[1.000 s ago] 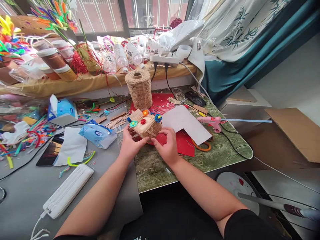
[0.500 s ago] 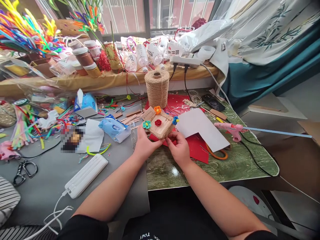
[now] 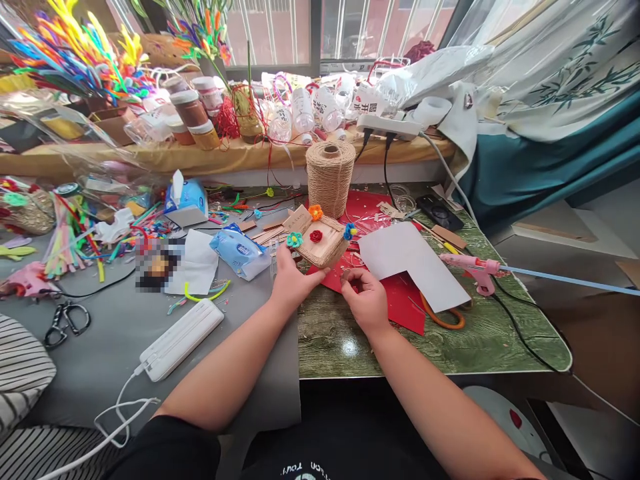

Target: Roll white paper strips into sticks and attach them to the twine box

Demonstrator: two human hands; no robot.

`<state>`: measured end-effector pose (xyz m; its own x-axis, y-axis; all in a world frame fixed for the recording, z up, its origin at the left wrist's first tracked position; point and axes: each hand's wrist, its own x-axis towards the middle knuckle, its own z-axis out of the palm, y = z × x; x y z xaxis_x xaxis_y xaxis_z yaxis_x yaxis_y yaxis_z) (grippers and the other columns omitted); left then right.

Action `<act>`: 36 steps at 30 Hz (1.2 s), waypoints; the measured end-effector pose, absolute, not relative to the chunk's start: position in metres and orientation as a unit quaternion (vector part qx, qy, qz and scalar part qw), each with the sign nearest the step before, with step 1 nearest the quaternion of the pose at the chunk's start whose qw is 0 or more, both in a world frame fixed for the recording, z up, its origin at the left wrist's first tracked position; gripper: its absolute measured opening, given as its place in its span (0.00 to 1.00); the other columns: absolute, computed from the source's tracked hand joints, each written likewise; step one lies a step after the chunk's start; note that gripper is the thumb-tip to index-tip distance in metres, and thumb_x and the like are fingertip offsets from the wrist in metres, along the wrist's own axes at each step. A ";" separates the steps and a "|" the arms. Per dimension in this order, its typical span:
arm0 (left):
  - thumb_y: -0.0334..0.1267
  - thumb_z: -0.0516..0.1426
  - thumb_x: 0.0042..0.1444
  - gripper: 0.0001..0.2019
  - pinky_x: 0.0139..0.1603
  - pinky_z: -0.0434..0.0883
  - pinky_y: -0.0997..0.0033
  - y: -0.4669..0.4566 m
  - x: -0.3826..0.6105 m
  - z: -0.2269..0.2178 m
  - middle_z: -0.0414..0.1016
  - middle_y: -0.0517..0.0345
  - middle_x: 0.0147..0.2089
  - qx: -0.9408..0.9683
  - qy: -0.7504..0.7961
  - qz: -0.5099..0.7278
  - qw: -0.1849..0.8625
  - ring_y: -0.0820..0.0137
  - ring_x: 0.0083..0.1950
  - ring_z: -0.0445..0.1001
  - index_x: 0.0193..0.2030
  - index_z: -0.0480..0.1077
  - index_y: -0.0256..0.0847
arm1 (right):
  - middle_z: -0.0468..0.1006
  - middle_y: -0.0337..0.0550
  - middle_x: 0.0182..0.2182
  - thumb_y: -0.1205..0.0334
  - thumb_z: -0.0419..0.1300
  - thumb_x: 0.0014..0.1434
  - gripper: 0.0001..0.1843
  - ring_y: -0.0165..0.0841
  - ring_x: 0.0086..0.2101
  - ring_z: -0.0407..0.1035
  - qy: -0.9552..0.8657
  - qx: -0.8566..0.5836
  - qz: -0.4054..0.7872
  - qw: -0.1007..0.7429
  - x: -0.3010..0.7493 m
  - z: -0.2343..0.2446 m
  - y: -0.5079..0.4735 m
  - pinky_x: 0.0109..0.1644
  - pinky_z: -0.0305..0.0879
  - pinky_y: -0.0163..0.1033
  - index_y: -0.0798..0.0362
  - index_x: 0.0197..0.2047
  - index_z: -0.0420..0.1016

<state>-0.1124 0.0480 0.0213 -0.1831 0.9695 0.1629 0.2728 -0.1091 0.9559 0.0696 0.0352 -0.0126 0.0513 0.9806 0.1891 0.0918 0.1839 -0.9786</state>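
My left hand [image 3: 291, 280] grips the near left edge of a small twine-wrapped frame [image 3: 320, 244] and holds it tilted above the table. The frame carries little orange, red, teal and blue flowers and a cardboard tag at its far left. My right hand [image 3: 364, 298] has come off the frame and rests just below its right corner, over the red paper [image 3: 400, 300], with the fingers curled in a pinch; what they hold is too small to make out. A big spool of jute twine [image 3: 330, 175] stands right behind the frame.
A white L-shaped card [image 3: 415, 263], orange-handled scissors [image 3: 443, 319] and a pink glue gun [image 3: 475, 270] with its cord lie to the right. Wet wipes [image 3: 240, 250], a tissue box [image 3: 186, 200], a white power strip [image 3: 181, 338], black scissors [image 3: 65, 320] and pipe cleaners [image 3: 75, 233] crowd the left.
The frame has been turned from its back to face up, flowers showing. My right hand has let go of it and dropped to the red paper. The camera has swung left.
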 end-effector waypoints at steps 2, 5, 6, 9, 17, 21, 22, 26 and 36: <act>0.45 0.72 0.44 0.47 0.68 0.66 0.53 0.051 -0.115 0.019 0.58 0.44 0.67 0.584 0.580 0.490 0.287 0.52 0.69 0.62 0.67 0.54 0.43 | 0.78 0.41 0.33 0.54 0.67 0.58 0.11 0.34 0.32 0.70 -0.518 -0.487 0.441 0.548 0.071 -0.014 0.038 0.36 0.68 0.39 0.51 0.37 0.75; 0.45 0.72 0.44 0.47 0.69 0.65 0.54 0.055 -0.114 0.011 0.60 0.44 0.67 0.630 0.573 0.453 0.262 0.52 0.69 0.63 0.68 0.56 0.44 | 0.77 0.40 0.32 0.52 0.69 0.57 0.13 0.33 0.30 0.69 -0.495 -0.483 0.473 0.546 0.072 -0.016 0.041 0.36 0.67 0.39 0.52 0.38 0.75; 0.45 0.72 0.44 0.47 0.70 0.64 0.53 0.056 -0.113 0.007 0.60 0.44 0.67 0.635 0.573 0.443 0.267 0.52 0.69 0.63 0.68 0.56 0.43 | 0.78 0.41 0.32 0.52 0.69 0.57 0.13 0.33 0.31 0.70 -0.492 -0.479 0.480 0.546 0.072 -0.017 0.041 0.36 0.68 0.39 0.52 0.38 0.75; 0.47 0.72 0.44 0.47 0.70 0.64 0.52 0.060 -0.114 -0.003 0.60 0.42 0.67 0.633 0.580 0.424 0.289 0.51 0.69 0.64 0.69 0.56 0.43 | 0.79 0.43 0.35 0.52 0.70 0.57 0.14 0.34 0.34 0.72 -0.487 -0.464 0.485 0.559 0.071 -0.016 0.042 0.40 0.70 0.41 0.51 0.41 0.76; 0.48 0.68 0.53 0.40 0.62 0.70 0.54 0.078 -0.184 0.022 0.66 0.43 0.67 0.659 0.575 0.401 0.273 0.54 0.65 0.68 0.70 0.59 0.43 | 0.79 0.43 0.36 0.51 0.68 0.59 0.13 0.35 0.35 0.72 -0.493 -0.464 0.477 0.561 0.071 -0.014 0.042 0.42 0.70 0.42 0.50 0.42 0.76; 0.41 0.55 0.65 0.13 0.61 0.67 0.52 0.089 -0.204 0.030 0.76 0.48 0.50 0.701 0.633 0.323 0.062 0.56 0.55 0.72 0.52 0.78 0.43 | 0.78 0.42 0.35 0.54 0.68 0.59 0.11 0.35 0.34 0.71 -0.495 -0.458 0.481 0.560 0.070 -0.014 0.043 0.41 0.69 0.41 0.50 0.41 0.76; 0.39 0.54 0.65 0.14 0.60 0.67 0.52 0.091 -0.203 0.027 0.76 0.48 0.49 0.710 0.642 0.286 0.034 0.55 0.55 0.71 0.51 0.79 0.43 | 0.78 0.42 0.36 0.54 0.68 0.59 0.11 0.35 0.35 0.71 -0.495 -0.457 0.481 0.561 0.070 -0.014 0.043 0.41 0.69 0.41 0.50 0.41 0.76; 0.38 0.55 0.64 0.14 0.58 0.68 0.50 0.096 -0.195 0.012 0.74 0.45 0.52 0.714 0.678 0.172 -0.021 0.50 0.57 0.68 0.49 0.81 0.43 | 0.78 0.42 0.36 0.55 0.67 0.59 0.10 0.34 0.34 0.71 -0.503 -0.453 0.478 0.559 0.071 -0.012 0.041 0.39 0.69 0.40 0.49 0.41 0.76; 0.37 0.55 0.62 0.10 0.61 0.66 0.51 0.106 -0.198 0.002 0.75 0.45 0.50 0.726 0.676 0.124 -0.028 0.51 0.58 0.67 0.43 0.78 0.42 | 0.78 0.42 0.36 0.55 0.67 0.59 0.09 0.35 0.34 0.71 -0.517 -0.459 0.467 0.551 0.072 -0.012 0.039 0.39 0.70 0.41 0.49 0.41 0.76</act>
<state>-0.1979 0.1058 0.0025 0.0548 0.9746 0.2173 0.9883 -0.0839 0.1274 0.0717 0.0388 -0.0117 0.0289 0.9897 0.1399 -0.0404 0.1410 -0.9892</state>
